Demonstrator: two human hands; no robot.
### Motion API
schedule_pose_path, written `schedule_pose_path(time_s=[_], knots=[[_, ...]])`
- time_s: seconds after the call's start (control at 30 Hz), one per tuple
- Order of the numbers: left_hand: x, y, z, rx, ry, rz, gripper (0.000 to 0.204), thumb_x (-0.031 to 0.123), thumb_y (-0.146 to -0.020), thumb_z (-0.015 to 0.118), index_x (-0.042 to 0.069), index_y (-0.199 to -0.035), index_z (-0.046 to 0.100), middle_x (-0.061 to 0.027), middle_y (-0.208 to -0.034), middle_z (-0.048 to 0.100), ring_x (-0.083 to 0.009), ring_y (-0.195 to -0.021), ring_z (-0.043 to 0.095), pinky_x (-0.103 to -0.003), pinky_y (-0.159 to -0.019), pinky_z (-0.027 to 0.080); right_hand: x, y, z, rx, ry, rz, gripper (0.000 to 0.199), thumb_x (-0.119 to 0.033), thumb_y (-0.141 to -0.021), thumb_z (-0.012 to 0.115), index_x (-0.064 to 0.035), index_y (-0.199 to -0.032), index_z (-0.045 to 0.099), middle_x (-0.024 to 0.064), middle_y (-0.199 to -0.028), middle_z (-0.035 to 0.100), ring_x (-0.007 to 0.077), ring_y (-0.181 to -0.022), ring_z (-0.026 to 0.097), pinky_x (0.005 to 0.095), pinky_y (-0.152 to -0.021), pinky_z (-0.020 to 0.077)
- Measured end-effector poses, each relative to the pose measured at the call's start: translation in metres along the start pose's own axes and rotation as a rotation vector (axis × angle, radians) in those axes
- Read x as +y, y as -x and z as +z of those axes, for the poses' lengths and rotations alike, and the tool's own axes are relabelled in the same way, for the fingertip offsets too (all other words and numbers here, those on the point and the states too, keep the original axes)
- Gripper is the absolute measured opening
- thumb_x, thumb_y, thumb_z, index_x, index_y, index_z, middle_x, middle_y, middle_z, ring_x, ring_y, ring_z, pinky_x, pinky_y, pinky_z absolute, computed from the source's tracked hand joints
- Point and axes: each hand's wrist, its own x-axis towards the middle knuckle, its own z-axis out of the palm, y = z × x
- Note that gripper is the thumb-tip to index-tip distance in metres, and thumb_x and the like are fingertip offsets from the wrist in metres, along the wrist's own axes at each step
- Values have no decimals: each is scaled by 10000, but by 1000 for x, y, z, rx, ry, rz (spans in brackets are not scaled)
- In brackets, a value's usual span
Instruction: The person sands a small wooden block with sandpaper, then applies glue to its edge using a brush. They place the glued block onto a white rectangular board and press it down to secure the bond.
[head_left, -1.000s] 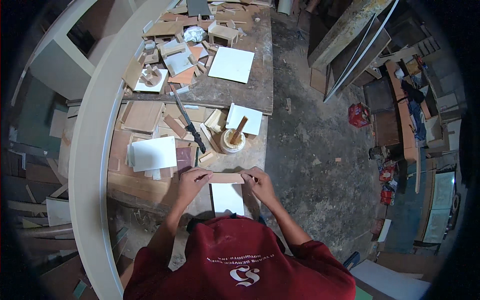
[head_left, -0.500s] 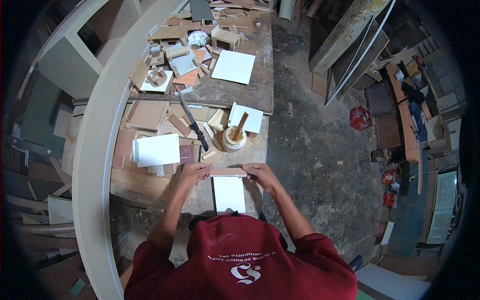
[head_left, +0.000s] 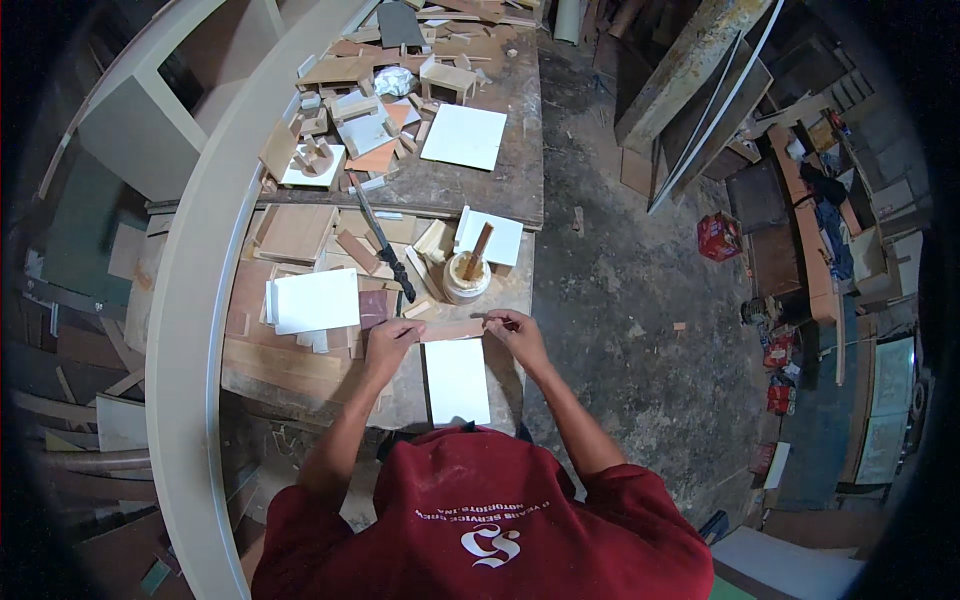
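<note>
Both hands hold one narrow wooden strip (head_left: 452, 329) by its ends, level and crosswise at the near edge of the counter (head_left: 300, 368). Left hand (head_left: 392, 341): fingers closed over the strip's left end. Right hand (head_left: 513, 330): fingertips pinched on the right end.

Strip: thin, flat, pale brown raw wood, straight-edged, much longer than wide. Grain too small to make out.

It lies across the far edge of a white rectangular panel (head_left: 457, 381), which rests flat on the counter between the forearms, long side running toward the person. Whether strip and panel touch, cannot tell.

Just beyond the strip: a round pale pot (head_left: 466, 279) with a wooden stick (head_left: 478, 251) leaning in it. Left of the pot, a dark-handled long tool (head_left: 381, 251) lies slanted. Farther left, a second white panel (head_left: 316, 300) sits on brown boards.

Far half of the counter: scattered wood offcuts, small blocks, and a larger white sheet (head_left: 464, 137). A broad pale curved board (head_left: 200, 300) sweeps along the counter's left side. Floor at right is dusty, with a red box (head_left: 718, 236) well apart.
</note>
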Motion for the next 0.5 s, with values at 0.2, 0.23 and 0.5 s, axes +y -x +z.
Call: schedule_pose_path(time_s=[0.2,0.23,0.5], knots=[[-9,1,1,-12,-100,119,189,100,-907,651,-55,-1012,682,-109,-938,691,-151,-875,641,-267,-801,504,8,5,4,12,162,-51,241,-192,-869,708,-9,-1025,692,102,-947,674,166,-846,637,301,-776,502],[-8,1,1,-8,-100,129,181,97,-905,652,-51,-1003,686,-111,-938,691,-158,-877,642,-270,-802,505,11,5,5,9,170,-63,230,-189,-869,707,-8,-1010,690,105,-944,672,171,-849,638,301,-778,502],[0,13,3,25,-177,203,185,82,-867,672,-26,-1013,705,-150,-1010,701,-235,-949,663,-313,-861,508,15,11,9,54,309,-206,159,-128,-863,680,-1,-960,678,143,-930,652,286,-895,621,352,-813,483]])
